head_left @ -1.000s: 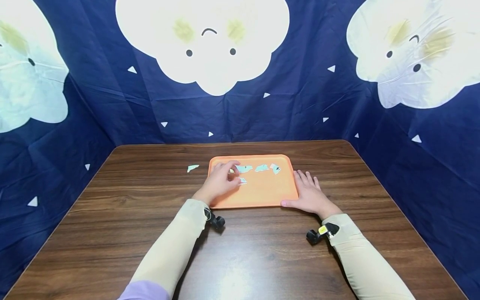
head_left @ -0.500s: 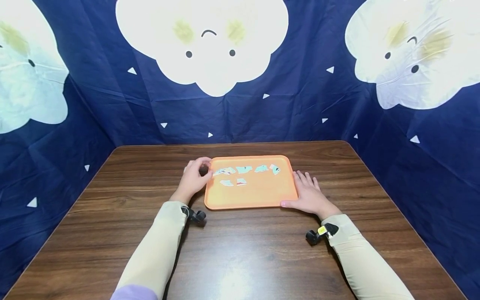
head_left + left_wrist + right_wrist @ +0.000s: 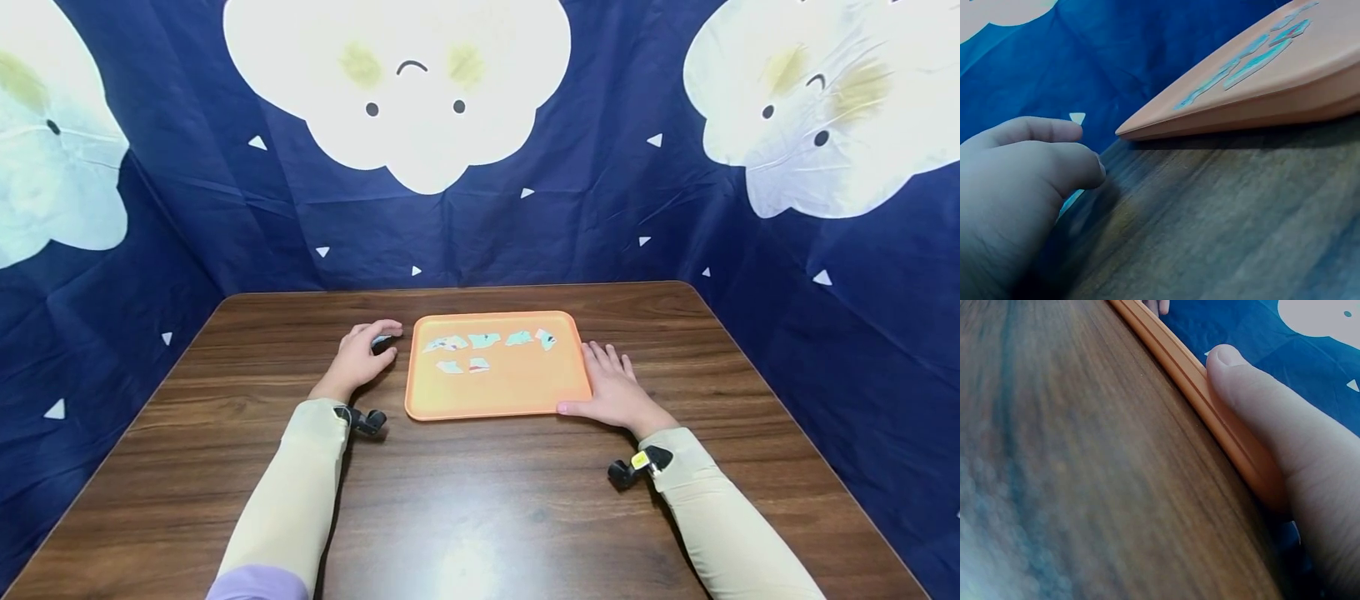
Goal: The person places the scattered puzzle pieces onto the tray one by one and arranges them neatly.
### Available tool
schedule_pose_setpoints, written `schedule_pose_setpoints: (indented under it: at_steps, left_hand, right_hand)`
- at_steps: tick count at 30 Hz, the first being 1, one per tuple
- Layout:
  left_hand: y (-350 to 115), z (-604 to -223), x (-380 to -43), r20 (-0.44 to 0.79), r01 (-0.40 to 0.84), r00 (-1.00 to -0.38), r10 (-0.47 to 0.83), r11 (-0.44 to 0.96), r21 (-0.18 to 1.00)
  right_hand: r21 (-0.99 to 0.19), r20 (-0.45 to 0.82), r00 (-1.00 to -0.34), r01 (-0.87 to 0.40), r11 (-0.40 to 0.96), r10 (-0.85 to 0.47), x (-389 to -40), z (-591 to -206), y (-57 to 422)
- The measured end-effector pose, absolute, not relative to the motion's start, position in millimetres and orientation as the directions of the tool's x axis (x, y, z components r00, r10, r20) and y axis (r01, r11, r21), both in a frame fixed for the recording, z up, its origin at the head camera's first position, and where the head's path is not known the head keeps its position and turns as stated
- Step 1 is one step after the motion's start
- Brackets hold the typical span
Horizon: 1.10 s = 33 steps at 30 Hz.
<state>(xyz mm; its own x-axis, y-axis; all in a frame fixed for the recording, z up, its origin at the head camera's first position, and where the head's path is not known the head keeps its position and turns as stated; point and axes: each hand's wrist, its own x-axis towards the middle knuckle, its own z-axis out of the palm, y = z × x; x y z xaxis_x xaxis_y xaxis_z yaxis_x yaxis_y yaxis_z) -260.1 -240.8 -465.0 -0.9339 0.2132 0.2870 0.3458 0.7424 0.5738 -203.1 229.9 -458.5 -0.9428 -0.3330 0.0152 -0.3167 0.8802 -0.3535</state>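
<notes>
My left hand (image 3: 358, 360) hovers low over the table, left of the orange tray (image 3: 517, 392), with thumb and forefinger apart. Between them a pale blue torn-edged paper scrap (image 3: 381, 340) shows, partly hidden by the hand; in the left wrist view this scrap (image 3: 1070, 204) peeks out beneath the thumb. My right hand (image 3: 617, 392) rests at the tray's right side, fingers spread along the edge. Its thumb (image 3: 1254, 394) touches the rim near the front corner. Several similar scraps lie in the tray: a back row, including one scrap (image 3: 483, 340), and two nearer scraps (image 3: 450, 367).
The dark wooden table (image 3: 480, 483) carries the tray near its far edge. A blue curtain (image 3: 465, 242) printed with white clouds hangs behind and on both sides. Each wrist wears a small black camera (image 3: 367, 421).
My left hand has moved left from over the tray, past its left edge, to the scrap on the table. The right hand has stayed at the tray's right edge.
</notes>
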Motion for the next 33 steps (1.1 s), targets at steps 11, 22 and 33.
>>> schedule_pose_setpoints:
  at_steps: [11,22,33]
  left_hand:
    - [-253,-461,-258,0.242,0.265,-0.958,0.155,0.806,0.53]
    - [-268,-460,-257,0.255,0.238,-0.96,0.116,0.818,0.524]
    - [-266,-457,-256,0.278,0.234,-0.955,0.099,0.83,0.507]
  right_hand:
    - [-0.36,0.01,-0.94,-0.321,0.876,-0.34,-200,-456,227]
    - [-0.355,0.015,-0.942,-0.32,0.879,-0.337,-202,-457,227]
    - [-0.356,0.015,-0.944,-0.314,0.88,-0.331,-202,-456,229]
